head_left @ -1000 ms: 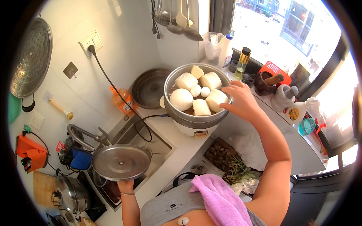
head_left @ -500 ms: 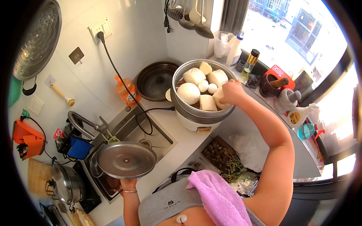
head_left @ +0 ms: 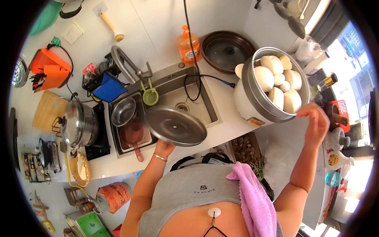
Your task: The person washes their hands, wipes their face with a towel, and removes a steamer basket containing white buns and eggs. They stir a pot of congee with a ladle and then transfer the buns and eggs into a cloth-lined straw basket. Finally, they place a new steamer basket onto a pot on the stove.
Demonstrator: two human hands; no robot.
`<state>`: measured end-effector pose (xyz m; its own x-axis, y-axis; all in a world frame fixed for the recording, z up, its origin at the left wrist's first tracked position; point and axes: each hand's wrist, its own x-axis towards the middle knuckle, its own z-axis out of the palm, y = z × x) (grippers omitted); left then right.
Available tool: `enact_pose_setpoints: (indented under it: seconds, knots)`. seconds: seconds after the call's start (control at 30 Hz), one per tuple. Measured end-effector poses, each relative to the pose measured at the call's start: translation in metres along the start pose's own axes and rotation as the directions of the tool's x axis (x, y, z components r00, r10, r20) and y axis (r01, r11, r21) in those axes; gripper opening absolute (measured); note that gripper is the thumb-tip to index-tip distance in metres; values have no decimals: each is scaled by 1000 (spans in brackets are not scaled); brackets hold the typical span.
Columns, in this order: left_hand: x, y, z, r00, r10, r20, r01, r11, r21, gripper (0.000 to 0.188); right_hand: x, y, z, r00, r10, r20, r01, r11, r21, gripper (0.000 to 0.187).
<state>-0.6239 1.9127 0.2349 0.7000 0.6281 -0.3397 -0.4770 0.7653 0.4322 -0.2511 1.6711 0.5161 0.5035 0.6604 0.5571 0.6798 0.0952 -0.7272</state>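
A round steel lid [head_left: 177, 126] is held level over the sink's front edge by my left hand [head_left: 164, 148]. The hand is closed under it, with its fingers mostly hidden. To the right stands a white electric cooker with a metal steamer pot [head_left: 252, 89] on top. Inside are several white steamed buns [head_left: 263, 78] and two smaller egg-like white balls [head_left: 279, 79]. Just outside the pot's right rim is my right hand [head_left: 317, 119], empty, its fingers bent and loosely apart, slightly blurred.
Behind the steamer lies a dark round pan [head_left: 228, 51], beside an orange soap bottle [head_left: 188, 46]. A black power cord [head_left: 192, 43] hangs across the sink [head_left: 215, 114]. A lidded steel pot [head_left: 81, 124] stands left; bottles and mortars line the right sill.
My right hand has let go of a bun and moved out of the steamer to its right. The lid stays in my left hand. The view has turned toward the left.
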Motion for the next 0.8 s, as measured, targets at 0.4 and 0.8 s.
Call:
enact_pose_setpoints:
  seconds: [0.4,0.8]
  knots:
    - [-7,55,18,957,168,-236,-109,964,242,30,-129,44,117,748,459,479,-461,879,-122,7]
    - [-55,182,-23,636,771,-35,423,-311,851,64,-154,59,132,638,297,710,-49,936,-347,25]
